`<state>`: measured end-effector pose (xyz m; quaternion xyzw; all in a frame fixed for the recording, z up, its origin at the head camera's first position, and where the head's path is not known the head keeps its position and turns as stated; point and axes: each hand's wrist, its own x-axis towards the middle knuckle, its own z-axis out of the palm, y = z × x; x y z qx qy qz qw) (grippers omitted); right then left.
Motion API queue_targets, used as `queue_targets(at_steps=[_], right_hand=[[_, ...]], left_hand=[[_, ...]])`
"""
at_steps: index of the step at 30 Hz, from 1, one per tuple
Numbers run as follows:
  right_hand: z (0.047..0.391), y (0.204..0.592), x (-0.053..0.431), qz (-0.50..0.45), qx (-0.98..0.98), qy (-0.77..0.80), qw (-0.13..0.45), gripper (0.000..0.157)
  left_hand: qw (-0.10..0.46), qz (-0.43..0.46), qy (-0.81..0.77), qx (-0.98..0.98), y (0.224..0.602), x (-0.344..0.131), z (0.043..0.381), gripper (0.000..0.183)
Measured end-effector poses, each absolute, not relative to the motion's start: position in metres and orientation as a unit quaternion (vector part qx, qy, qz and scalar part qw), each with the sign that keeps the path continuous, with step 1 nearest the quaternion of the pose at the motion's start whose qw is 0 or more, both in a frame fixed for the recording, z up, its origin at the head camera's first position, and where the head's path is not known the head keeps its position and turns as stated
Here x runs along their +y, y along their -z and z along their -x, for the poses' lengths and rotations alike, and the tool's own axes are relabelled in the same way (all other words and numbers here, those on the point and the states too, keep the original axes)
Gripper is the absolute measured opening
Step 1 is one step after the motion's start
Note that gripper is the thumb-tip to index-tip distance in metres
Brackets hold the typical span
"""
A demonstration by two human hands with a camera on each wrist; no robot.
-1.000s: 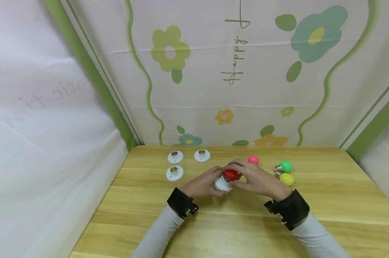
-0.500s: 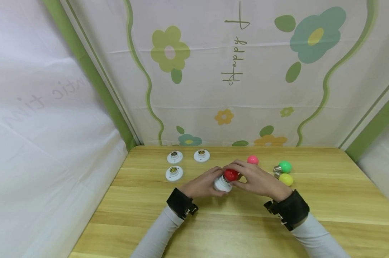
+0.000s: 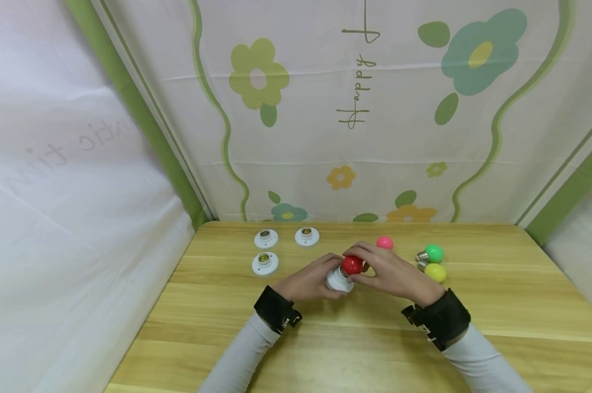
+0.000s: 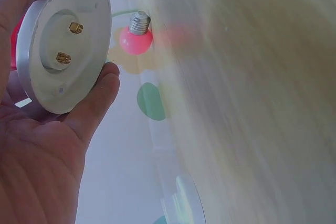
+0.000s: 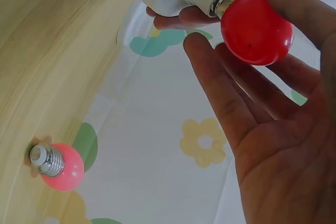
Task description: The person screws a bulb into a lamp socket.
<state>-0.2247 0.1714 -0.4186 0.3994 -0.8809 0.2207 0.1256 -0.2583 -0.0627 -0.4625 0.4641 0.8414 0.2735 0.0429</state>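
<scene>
Above the table (image 3: 325, 349), a socket (image 3: 339, 280) is gripped by the left hand (image 3: 305, 282); the red bulb (image 3: 352, 265), set in it with some thread exposed, is held by the right hand (image 3: 391, 271). Three bare sockets (image 3: 265, 265) and three loose bulbs (image 3: 435, 273) are left unjoined.

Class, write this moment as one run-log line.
left hand: grips white socket | right hand: around red bulb | red bulb: at socket's mouth | loose: pink bulb, green bulb, yellow bulb

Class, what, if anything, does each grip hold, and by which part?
Left grip: white socket, by its base's rim. Right grip: red bulb, by its globe.
</scene>
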Motion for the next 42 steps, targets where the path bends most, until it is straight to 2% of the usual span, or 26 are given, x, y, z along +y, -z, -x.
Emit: queue_targets(at_steps=[4, 10, 17, 34, 42], right_hand=[[0.2257, 0.4184, 0.1713, -0.411, -0.874, -0.220, 0.136, 0.055], [0.2245, 0.4175, 0.1717, -0.424, -0.865, -0.237, 0.122, 0.046], [0.2231, 0.4160, 0.1729, -0.423, -0.867, -0.237, 0.114, 0.052], [0.2219, 0.4125, 0.1733, -0.412, -0.875, -0.225, 0.115, 0.051], [0.2216, 0.4127, 0.1730, -0.409, -0.874, -0.222, 0.138, 0.049]], left_hand=[[0.044, -0.462, -0.273, 0.843, 0.4613, -0.0629, 0.2578, 0.065], [0.044, -0.459, -0.277, 0.843, 0.4598, -0.0636, 0.2572, 0.066], [0.037, -0.464, -0.288, 0.837, 0.4585, -0.0638, 0.2569, 0.066], [0.023, -0.478, -0.292, 0.828, 0.4598, -0.0615, 0.2567, 0.072], [0.026, -0.482, -0.306, 0.821, 0.4614, -0.0589, 0.2574, 0.074]])
